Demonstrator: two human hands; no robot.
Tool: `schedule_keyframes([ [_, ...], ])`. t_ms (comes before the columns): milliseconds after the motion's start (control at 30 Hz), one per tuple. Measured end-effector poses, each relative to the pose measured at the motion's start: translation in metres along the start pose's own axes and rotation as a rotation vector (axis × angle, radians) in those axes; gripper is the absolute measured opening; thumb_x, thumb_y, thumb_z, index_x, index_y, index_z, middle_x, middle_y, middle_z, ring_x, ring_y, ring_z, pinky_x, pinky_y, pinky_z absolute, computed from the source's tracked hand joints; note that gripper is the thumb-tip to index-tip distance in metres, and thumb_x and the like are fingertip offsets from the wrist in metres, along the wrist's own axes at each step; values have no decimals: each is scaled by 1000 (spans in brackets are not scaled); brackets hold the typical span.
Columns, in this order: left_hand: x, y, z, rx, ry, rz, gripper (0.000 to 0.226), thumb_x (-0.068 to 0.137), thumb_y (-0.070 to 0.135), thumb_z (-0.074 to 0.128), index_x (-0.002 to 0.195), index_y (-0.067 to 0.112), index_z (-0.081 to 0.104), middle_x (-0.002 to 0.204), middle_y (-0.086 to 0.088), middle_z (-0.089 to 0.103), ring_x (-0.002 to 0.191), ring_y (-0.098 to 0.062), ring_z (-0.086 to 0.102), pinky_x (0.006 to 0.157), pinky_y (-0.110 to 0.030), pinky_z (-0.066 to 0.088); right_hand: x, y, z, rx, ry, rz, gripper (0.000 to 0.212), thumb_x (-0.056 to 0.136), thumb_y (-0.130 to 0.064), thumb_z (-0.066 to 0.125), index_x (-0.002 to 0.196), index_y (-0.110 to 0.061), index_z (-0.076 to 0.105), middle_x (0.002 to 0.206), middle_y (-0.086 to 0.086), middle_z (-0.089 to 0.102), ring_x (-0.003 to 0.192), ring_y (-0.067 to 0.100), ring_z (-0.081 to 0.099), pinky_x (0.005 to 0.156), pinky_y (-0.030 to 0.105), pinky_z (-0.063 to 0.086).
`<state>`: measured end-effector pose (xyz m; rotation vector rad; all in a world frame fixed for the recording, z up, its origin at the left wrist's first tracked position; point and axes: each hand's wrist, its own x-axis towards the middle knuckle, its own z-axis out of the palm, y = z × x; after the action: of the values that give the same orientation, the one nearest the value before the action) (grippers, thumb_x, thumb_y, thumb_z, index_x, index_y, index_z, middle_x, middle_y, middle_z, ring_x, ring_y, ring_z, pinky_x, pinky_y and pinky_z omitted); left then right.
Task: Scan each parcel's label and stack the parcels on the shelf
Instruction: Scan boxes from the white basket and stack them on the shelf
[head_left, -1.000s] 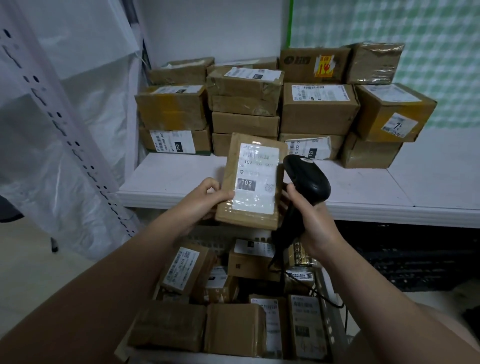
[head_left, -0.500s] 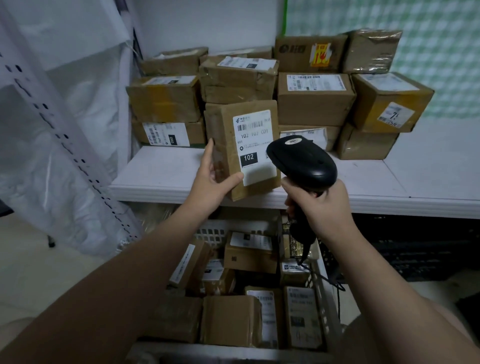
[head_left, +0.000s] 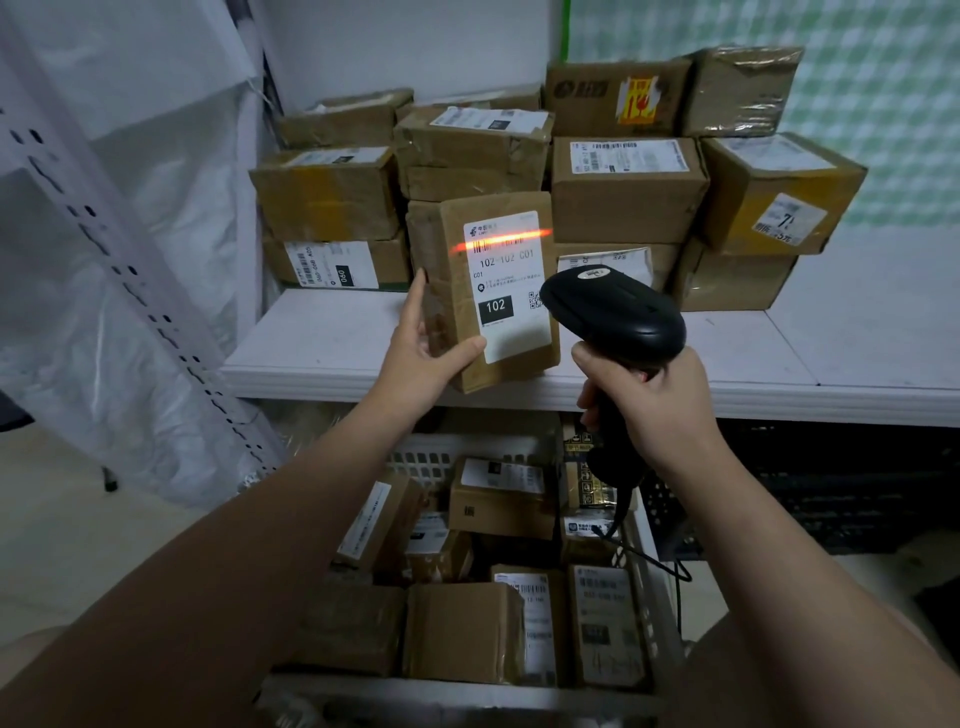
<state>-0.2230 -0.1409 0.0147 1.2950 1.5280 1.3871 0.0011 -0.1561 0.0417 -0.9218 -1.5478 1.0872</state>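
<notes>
parcel: brown box (head_left: 485, 291), held upright in the air in front of the shelf's front edge, just ahead of the stacked ones, label side facing the camera

label: white sticker (head_left: 507, 287) covering most of the front face, with a barcode up top and a big "102" in a black block lower down

left hand: this hand (head_left: 421, 358) is gripping the box at its lower left corner. The thumb lies across the front, touching the label's bottom corner, and the fingers run up the left side

right hand: this one (head_left: 654, 405) is clenched round the scanner's handle, so a proper fist grip. Can't see the trigger finger tbh

scanner: black handheld (head_left: 613, 312), its head just right of the parcel and overlapping the label's right edge

beam: orange-red line (head_left: 501, 240) sits right across the barcode, slightly tilted

shelf: white board (head_left: 322, 343), with a pile (head_left: 628, 192) of taped brown boxes stacked two or three high against the back wall

basket: white plastic crate (head_left: 431, 457) below the shelf, with more parcels lying every which way

cable: black cord (head_left: 654, 561) hangs from the scanner handle down over the basket's right side

left side: a perforated white upright (head_left: 130, 270) with plastic sheeting (head_left: 156, 130) behind it
</notes>
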Motion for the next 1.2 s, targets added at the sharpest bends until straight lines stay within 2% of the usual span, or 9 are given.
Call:
schedule_keyframes([
  [167, -1, 1, 1, -10, 6, -13, 95, 85, 20, 71, 149, 47, 6, 144, 0, 44, 128, -17, 49, 96, -36, 50, -2, -1, -4, 6, 3, -15, 11, 88, -15, 68, 78, -14, 64, 65, 26, 61, 51, 27, 60, 53, 39, 53],
  [467, -3, 3, 2, -17, 10, -32, 95, 84, 21, 71, 147, 49, 6, 148, -1, 39, 132, -19, 45, 104, -49, 44, -6, 1, -8, -6, -27, -32, 10, 89, -14, 68, 80, -12, 65, 64, 24, 61, 54, 32, 62, 55, 42, 54],
  [667, -6, 1, 2, -9, 7, -39, 97, 83, 23, 72, 147, 49, 5, 149, -3, 39, 132, -19, 45, 104, -48, 44, -7, 0, -8, 18, -87, -2, 7, 88, -9, 67, 82, -12, 65, 66, 19, 63, 57, 26, 62, 57, 35, 54],
  [733, -8, 0, 1, -16, 6, -41, 99, 83, 22, 73, 148, 46, 3, 148, -4, 40, 130, -18, 47, 96, -35, 51, -6, 2, -6, 13, -107, 18, 7, 88, -9, 67, 81, -11, 65, 67, 16, 64, 60, 22, 63, 59, 30, 54],
  [800, -11, 0, 2, -24, 12, -56, 100, 83, 21, 73, 150, 41, 1, 143, -2, 43, 123, -13, 51, 74, -15, 54, -5, 5, -4, 17, -123, 53, 3, 87, -13, 68, 84, -14, 67, 72, 9, 67, 67, 18, 66, 66, 29, 55],
  [867, -13, 1, 2, -13, 19, -77, 100, 83, 24, 72, 150, 39, -2, 138, -2, 47, 113, -10, 54, 62, -11, 50, -3, 7, -3, 21, -110, 121, 9, 83, -23, 70, 92, -22, 67, 80, 4, 70, 78, 17, 68, 74, 35, 56],
  [933, -12, 6, -3, -7, 35, -98, 101, 82, 35, 71, 149, 42, -4, 138, -6, 51, 111, -13, 57, 73, -17, 48, 4, 4, -5, 31, -84, 184, 16, 82, -27, 72, 96, -30, 66, 88, 0, 71, 85, 14, 68, 80, 41, 57],
  [1067, -5, 26, -21, -66, 51, -84, 105, 62, 68, 66, 144, 54, 3, 143, -5, 48, 122, -23, 53, 102, -42, 41, 32, -19, -9, -37, -162, 141, 21, 81, -25, 73, 95, -39, 65, 93, -13, 72, 92, 4, 67, 81, 31, 57],
  [1200, 19, 48, -40, -228, 153, -46, 107, 59, 63, 69, 146, 48, 8, 145, 0, 44, 121, -23, 54, 102, -52, 44, 72, -57, 7, -57, -315, 117, 23, 82, -19, 74, 98, -35, 67, 93, -7, 72, 88, 5, 68, 70, 25, 59],
])
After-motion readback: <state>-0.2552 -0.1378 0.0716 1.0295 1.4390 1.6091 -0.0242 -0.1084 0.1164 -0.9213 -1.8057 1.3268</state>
